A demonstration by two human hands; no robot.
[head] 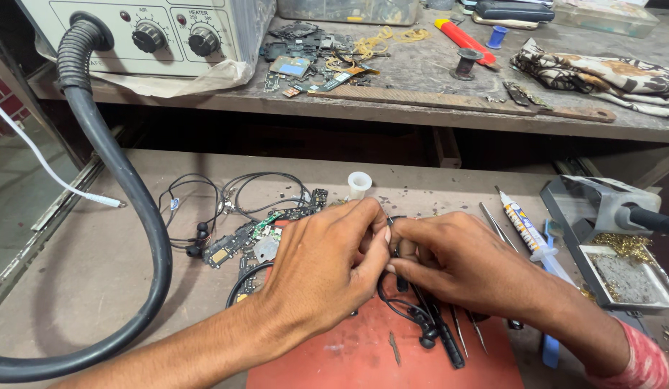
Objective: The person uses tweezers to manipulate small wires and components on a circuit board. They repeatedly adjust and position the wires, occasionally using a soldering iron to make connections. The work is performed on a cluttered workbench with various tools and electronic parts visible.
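My left hand [326,266] and my right hand [460,263] meet fingertip to fingertip over a red work mat [349,356]. Between them they pinch a small part on a thin black earphone cable [403,306], which loops down to black earbuds [426,333] on the mat. What sits between the fingers is mostly hidden. Metal tweezers [467,328] lie under my right hand. Circuit boards and phone parts [251,238] lie just left of my left hand.
A thick black hose [129,187] curves from a hot-air station [154,32] at the left. A glue syringe [525,227], a soldering-iron stand [608,216] and a white cap [359,184] sit nearby. More black earphones [197,238] lie at left. The upper shelf holds scrap parts and a cloth [601,75].
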